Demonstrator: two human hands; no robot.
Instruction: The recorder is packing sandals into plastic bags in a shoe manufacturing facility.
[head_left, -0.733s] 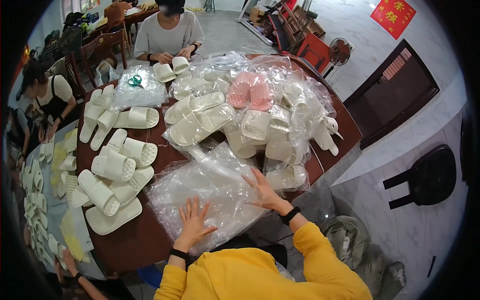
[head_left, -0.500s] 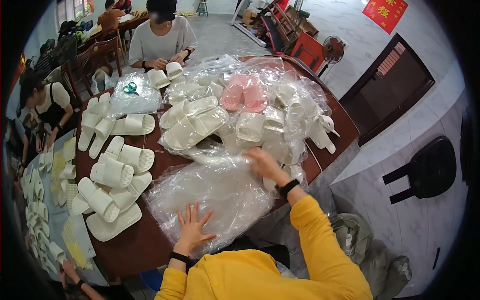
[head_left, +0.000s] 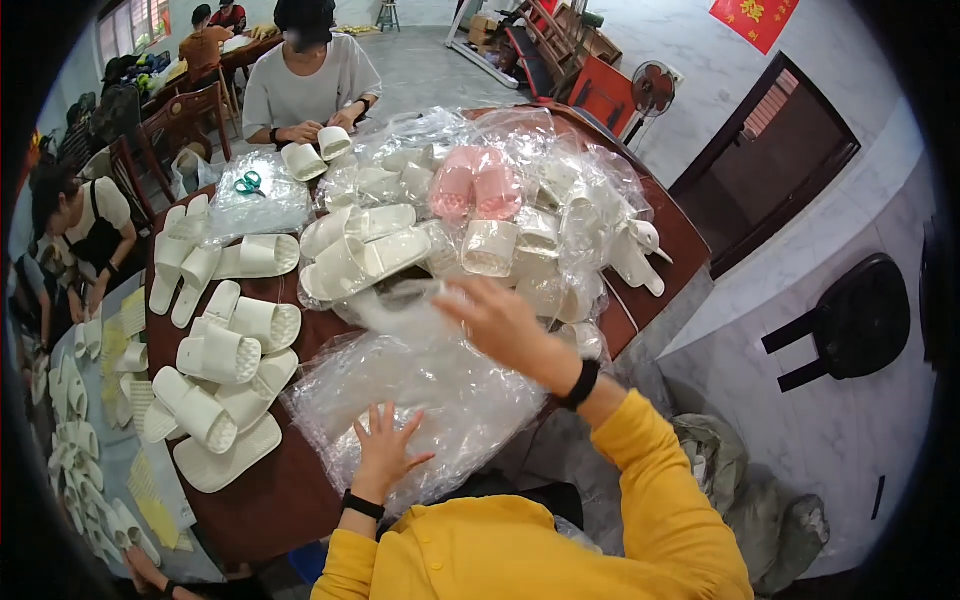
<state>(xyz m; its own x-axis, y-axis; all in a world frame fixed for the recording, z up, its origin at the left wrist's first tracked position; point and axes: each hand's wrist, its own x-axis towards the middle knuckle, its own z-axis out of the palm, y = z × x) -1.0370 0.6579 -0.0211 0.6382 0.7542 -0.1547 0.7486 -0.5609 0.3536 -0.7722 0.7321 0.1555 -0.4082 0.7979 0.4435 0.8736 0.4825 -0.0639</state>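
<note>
The left grip (head_left: 385, 455) spreads wide and flat atop clear bags (head_left: 430, 375); the right grip (head_left: 500, 322), blurred over their far side, is too indistinct to tell whether it pinches one. Likely light, limp and slippery, they suit an edge hold. Slippers (head_left: 490, 250) crowd the desk (head_left: 262, 508) beyond; farther off stands a fan (head_left: 653, 88).

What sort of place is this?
Probably a slipper-packing workshop: loose cream slide slippers lie on the table, a stack of clear plastic bags sits near them, and a pink pair is wrapped in clear plastic.
</note>
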